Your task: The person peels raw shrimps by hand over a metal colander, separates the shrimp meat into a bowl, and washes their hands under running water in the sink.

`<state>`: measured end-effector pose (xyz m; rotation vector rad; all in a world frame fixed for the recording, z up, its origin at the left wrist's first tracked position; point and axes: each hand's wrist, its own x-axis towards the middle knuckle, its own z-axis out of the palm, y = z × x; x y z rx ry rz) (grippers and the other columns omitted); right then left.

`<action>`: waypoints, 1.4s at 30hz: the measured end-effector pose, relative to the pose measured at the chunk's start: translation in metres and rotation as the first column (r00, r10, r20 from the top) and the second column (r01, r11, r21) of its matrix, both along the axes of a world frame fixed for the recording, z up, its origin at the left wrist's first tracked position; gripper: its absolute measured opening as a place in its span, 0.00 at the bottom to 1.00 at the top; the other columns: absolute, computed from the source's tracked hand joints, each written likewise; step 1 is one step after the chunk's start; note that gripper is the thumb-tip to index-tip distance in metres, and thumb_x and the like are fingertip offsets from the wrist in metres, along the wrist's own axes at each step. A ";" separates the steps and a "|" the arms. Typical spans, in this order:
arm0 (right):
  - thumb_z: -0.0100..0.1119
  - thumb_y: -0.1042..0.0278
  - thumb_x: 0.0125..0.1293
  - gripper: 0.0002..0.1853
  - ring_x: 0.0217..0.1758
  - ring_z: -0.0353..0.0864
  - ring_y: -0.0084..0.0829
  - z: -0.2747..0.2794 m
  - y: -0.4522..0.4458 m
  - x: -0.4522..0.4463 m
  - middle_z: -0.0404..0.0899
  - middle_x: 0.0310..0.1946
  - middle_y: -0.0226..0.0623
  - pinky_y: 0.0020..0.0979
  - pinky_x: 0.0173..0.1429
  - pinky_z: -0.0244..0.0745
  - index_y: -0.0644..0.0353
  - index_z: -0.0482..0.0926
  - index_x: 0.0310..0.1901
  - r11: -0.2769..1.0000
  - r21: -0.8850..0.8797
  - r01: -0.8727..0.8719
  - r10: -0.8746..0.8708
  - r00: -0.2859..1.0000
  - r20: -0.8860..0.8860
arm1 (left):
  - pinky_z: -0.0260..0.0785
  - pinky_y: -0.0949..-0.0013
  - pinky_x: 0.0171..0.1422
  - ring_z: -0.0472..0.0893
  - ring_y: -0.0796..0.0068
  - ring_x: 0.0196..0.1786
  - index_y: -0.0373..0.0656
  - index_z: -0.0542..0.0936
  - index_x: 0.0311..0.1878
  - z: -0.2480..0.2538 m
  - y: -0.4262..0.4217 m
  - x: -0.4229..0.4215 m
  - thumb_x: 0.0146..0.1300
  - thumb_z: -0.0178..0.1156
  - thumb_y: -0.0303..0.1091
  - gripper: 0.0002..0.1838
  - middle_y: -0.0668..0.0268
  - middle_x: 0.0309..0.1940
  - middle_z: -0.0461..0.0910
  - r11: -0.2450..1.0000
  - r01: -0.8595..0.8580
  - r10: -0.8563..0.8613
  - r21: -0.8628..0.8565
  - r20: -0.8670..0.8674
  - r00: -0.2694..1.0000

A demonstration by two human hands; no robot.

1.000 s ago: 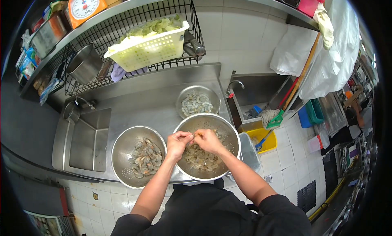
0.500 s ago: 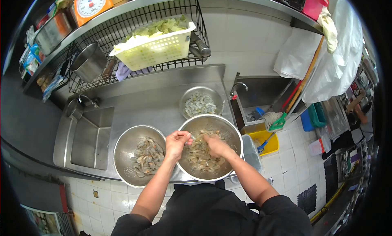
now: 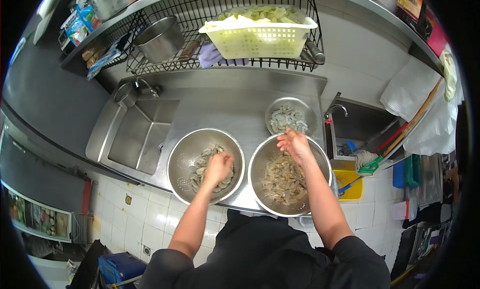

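Observation:
My left hand [image 3: 219,169] reaches into the left metal colander [image 3: 181,161], over a heap of grey unpeeled shrimp [image 3: 200,170]. Its fingers are curled down at the heap, and what they hold is hidden. Above the far rim of the right colander [image 3: 256,176] is my right hand [image 3: 296,146], its fingers loosely apart with nothing seen in them. Brownish shrimp shells [image 3: 283,181] fill the bottom of that colander. Just beyond the right hand, a smaller metal bowl [image 3: 311,114] contains pale peeled shrimp [image 3: 288,119].
Both colanders stand along the near edge of the steel counter [image 3: 215,106]. A sink [image 3: 142,136] lies to the left, with another sink [image 3: 360,121] to the right. A wire rack [image 3: 190,9] behind bears a white basket [image 3: 260,41] of leafy greens and a metal pot [image 3: 160,41].
My left hand has left the right colander for the shrimp in the left one. My right hand has risen from the shells to the far rim. The view has turned leftward.

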<state>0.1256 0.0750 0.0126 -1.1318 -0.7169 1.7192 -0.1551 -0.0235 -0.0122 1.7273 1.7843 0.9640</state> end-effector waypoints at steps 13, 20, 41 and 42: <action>0.53 0.69 0.67 0.10 0.26 0.79 0.28 0.012 -0.043 -0.044 0.82 0.26 0.40 0.32 0.33 0.75 0.67 0.79 0.43 0.793 0.317 -0.519 0.141 0.664 0.734 | 0.75 0.54 0.51 0.83 0.49 0.45 0.42 0.83 0.46 -0.004 -0.043 -0.080 0.59 0.61 0.28 0.12 0.48 0.38 0.83 0.881 0.139 -0.251 -0.453 -0.198 0.947; 0.50 0.68 0.70 0.17 0.55 0.75 0.53 0.020 -0.076 -0.067 0.76 0.46 0.55 0.47 0.58 0.70 0.68 0.68 0.56 0.299 0.529 -0.794 -0.131 0.515 0.847 | 0.74 0.70 0.42 0.83 0.72 0.35 0.37 0.77 0.50 0.064 -0.012 0.011 0.62 0.65 0.28 0.14 0.58 0.32 0.83 0.954 0.266 -0.254 -0.137 0.104 0.962; 0.53 0.69 0.63 0.09 0.37 0.79 0.56 -0.003 -0.104 0.023 0.77 0.35 0.57 0.50 0.40 0.74 0.66 0.66 0.37 0.655 0.466 -0.595 -0.217 0.443 0.870 | 0.42 0.77 0.12 0.54 0.85 0.10 0.48 0.69 0.31 0.027 0.044 0.142 0.74 0.51 0.48 0.17 0.76 0.14 0.60 0.687 0.580 0.213 -0.437 0.885 0.414; 0.54 0.68 0.62 0.10 0.38 0.78 0.56 -0.006 -0.105 0.025 0.77 0.34 0.56 0.50 0.41 0.74 0.66 0.66 0.38 0.678 0.456 -0.576 -0.224 0.430 0.875 | 0.42 0.77 0.12 0.54 0.85 0.10 0.48 0.69 0.31 0.024 0.043 0.146 0.74 0.51 0.48 0.17 0.76 0.14 0.60 0.685 0.582 0.210 -0.437 0.884 0.417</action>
